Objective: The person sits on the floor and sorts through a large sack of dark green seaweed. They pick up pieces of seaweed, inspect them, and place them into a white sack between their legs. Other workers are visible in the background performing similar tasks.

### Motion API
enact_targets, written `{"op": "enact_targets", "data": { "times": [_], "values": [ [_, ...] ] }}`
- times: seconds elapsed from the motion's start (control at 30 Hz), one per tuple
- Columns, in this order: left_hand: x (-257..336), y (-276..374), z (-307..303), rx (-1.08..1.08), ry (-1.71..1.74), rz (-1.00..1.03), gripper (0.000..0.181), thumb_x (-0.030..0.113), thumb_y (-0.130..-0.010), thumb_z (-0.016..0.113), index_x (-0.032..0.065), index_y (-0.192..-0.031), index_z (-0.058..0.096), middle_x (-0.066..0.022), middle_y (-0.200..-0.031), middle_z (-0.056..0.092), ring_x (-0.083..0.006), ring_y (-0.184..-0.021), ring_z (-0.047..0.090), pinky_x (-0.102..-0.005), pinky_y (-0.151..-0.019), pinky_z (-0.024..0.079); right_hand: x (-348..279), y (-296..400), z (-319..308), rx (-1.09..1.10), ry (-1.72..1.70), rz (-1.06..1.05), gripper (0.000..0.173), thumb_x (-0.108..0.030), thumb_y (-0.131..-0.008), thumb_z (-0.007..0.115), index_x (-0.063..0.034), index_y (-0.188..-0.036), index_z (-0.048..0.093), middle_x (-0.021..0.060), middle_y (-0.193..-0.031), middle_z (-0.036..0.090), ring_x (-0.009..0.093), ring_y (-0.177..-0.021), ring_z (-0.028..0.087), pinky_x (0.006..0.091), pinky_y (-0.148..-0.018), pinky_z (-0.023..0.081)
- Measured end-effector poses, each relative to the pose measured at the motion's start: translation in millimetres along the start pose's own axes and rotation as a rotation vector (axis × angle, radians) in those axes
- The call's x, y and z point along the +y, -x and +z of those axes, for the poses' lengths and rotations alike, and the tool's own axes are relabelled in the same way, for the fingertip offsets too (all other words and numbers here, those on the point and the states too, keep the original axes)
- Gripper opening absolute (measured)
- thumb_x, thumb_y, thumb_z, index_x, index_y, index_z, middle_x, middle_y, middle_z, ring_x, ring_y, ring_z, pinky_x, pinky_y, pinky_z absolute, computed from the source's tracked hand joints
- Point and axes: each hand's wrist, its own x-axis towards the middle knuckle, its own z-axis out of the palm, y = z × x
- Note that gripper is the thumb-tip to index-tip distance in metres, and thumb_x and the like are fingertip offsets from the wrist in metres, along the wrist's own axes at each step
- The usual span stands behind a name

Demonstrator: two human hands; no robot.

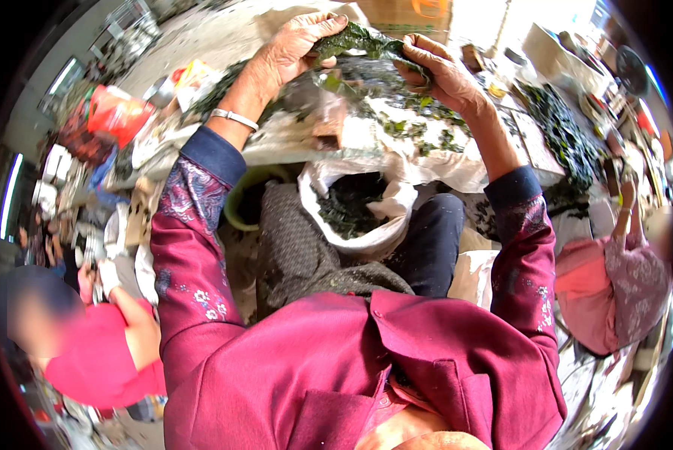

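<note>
A dark green, leafy strip that looks like seaweed (pixel 364 43) is stretched between my two hands above the far side of the work table. My left hand (pixel 304 48) pinches one end between thumb and fingers. At the other end, my right hand (pixel 435 70) grips it, with part of the strip hanging below the fingers. Under my hands the table's pale cover (pixel 291 143) carries scattered green pieces and a small brown block (pixel 328 132). Between my knees stands an open white sack (pixel 336 239) with dark green seaweed (pixel 350 205) inside.
Left of my knee is a green tub (pixel 236 208). A heap of dark seaweed (pixel 561 132) lies on the table at right. A red plastic bag (pixel 120 112) sits at left. One person (pixel 100 354) works at my left, another (pixel 623 287) at my right. A cardboard box (pixel 406 17) stands ahead.
</note>
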Motion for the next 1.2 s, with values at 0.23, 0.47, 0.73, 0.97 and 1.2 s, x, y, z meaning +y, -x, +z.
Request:
{"op": "enact_targets", "data": {
  "times": [0.23,0.47,0.73,0.97,1.2],
  "values": [
    [7.9,144.5,-81.2,0.197,-0.127,-0.085,0.019,0.026,-0.086,0.063,0.0094,-0.094,0.065,0.0039,-0.081,0.064,-0.0042,-0.066,0.057,-0.0188,-0.056,0.047,30.1,-17.2,104.4,-0.392,0.371,0.121,0.031,-0.034,-0.088,0.059,-0.0044,-0.095,0.061,-0.0002,-0.071,0.055,0.005,-0.059,0.049,0.02,-0.05,0.04],
    [-83.9,252.6,-100.7,0.398,-0.044,-0.166,0.026,0.032,-0.089,0.058,0.0062,-0.086,0.061,0.0029,-0.075,0.058,-0.0062,-0.066,0.055,-0.0237,-0.056,0.047,87.5,-24.2,166.8,-0.564,0.499,0.265,0.027,-0.034,-0.09,0.056,-0.0083,-0.091,0.064,0.0001,-0.084,0.064,0.007,-0.073,0.058,0.0209,-0.058,0.046],
    [-110.7,245.3,-65.8,0.065,-0.389,0.151,0.056,0.031,-0.081,0.068,0.0029,-0.125,0.047,-0.0006,-0.095,0.06,-0.0092,-0.085,0.059,-0.0221,-0.078,0.047,119.8,-37.0,187.0,-0.662,0.333,0.623,0.03,-0.03,-0.092,0.054,-0.0038,-0.105,0.058,-0.0071,-0.065,0.039,-0.001,-0.048,0.03,0.016,-0.036,0.023],
    [-113.2,263.9,-83.4,-0.031,-0.802,-0.082,0.035,0.035,-0.089,0.055,0.0051,-0.106,0.056,-0.0029,-0.063,0.049,-0.0138,-0.052,0.047,-0.0281,-0.051,0.039,122.2,-35.3,179.1,-0.715,0.768,0.561,0.029,-0.031,-0.093,0.051,-0.0038,-0.091,0.061,-0.0052,-0.057,0.039,0.004,-0.043,0.033,0.0204,-0.038,0.027],
    [-208.7,349.6,-92.4,0.105,-1.094,-0.227,0.017,0.016,-0.087,0.056,0.0022,-0.086,0.046,-0.0202,-0.076,0.057,-0.0341,-0.074,0.06,-0.0419,-0.063,0.046,151.8,-36.4,168.2,-0.779,1.349,-0.143,0.023,-0.027,-0.09,0.052,-0.0053,-0.09,0.059,0.0132,-0.072,0.06,0.029,-0.068,0.06,0.0394,-0.062,0.047]
  ]
}}
